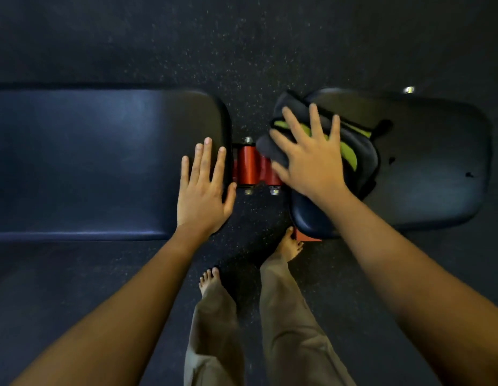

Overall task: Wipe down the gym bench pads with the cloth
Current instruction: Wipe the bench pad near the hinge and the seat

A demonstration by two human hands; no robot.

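Head view looks straight down on a dark speckled floor, across which the bench runs side to side. The long pad fills the left, the shorter pad the right, with a gap between them. The cloth, dark with green patches, lies bunched on the shorter pad's inner end and overhangs that gap. The right hand presses it down with fingers spread flat, gripping nothing. The left hand rests flat and open on the long pad's end. A red bracket with bolts spans the gap. Because the palm only presses, the bunched cloth could likely slip off the rounded edge or snag on a bolt. A few small dark marks near the far end may get missed.
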